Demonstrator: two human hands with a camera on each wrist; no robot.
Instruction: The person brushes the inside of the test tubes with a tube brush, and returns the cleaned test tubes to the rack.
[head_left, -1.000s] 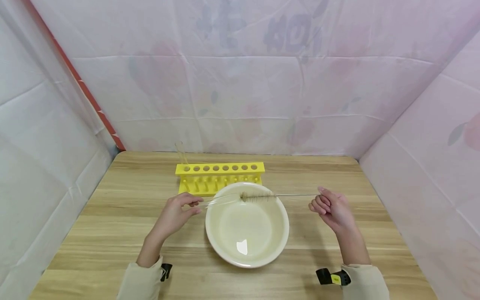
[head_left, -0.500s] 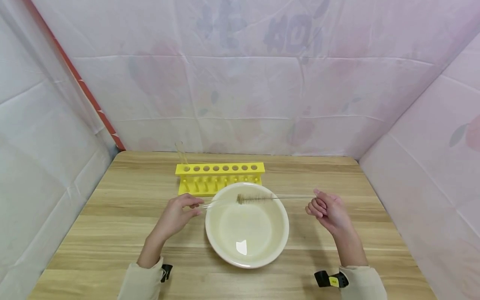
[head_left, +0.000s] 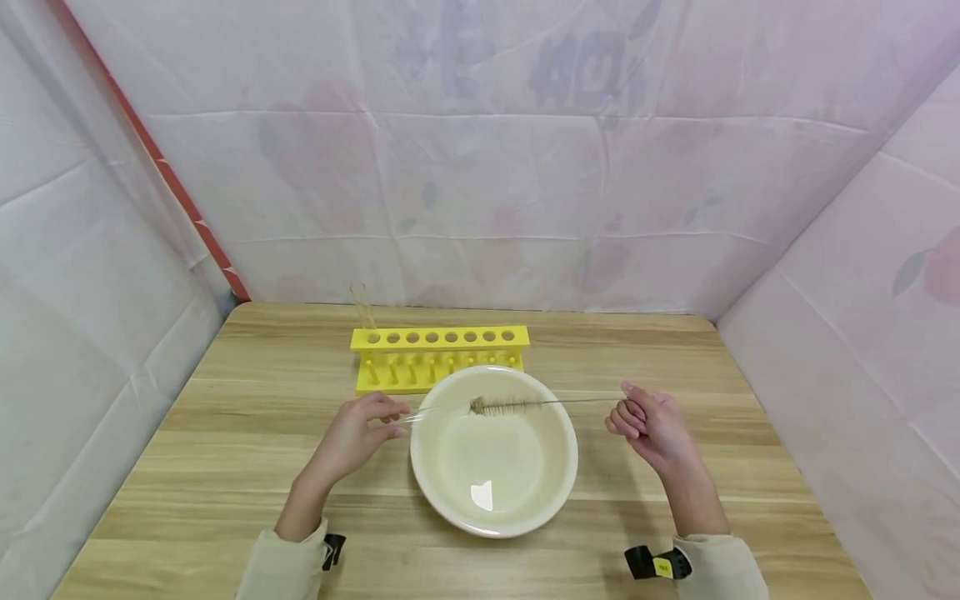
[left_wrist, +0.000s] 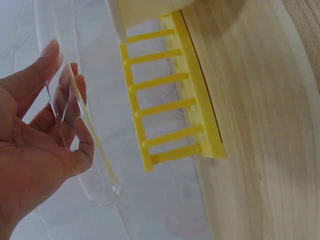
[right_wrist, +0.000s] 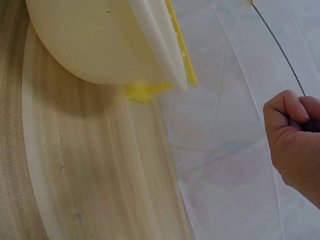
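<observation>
My left hand [head_left: 363, 429] pinches a clear glass test tube [left_wrist: 97, 175] between thumb and fingers; its rounded end shows in the left wrist view. In the head view the tube points right, over a cream basin [head_left: 491, 521]. My right hand [head_left: 654, 425] grips the twisted wire handle [right_wrist: 280, 47] of a test tube brush [head_left: 510, 407]. The brush lies level above the basin, its tip at the tube's mouth end. Glare and clear glass hide how far in the tip sits.
Behind the basin stands a yellow test tube rack [head_left: 441, 339]. Another test tube [head_left: 363, 304] leans up from its leftmost hole. Everything is on a wooden table [head_left: 225, 467], with pale cloth walls [head_left: 480, 192] at the back and sides.
My right hand and the brush have shifted left and slightly nearer to me, bringing the tip toward the left hand. The left hand with the tube has barely moved.
</observation>
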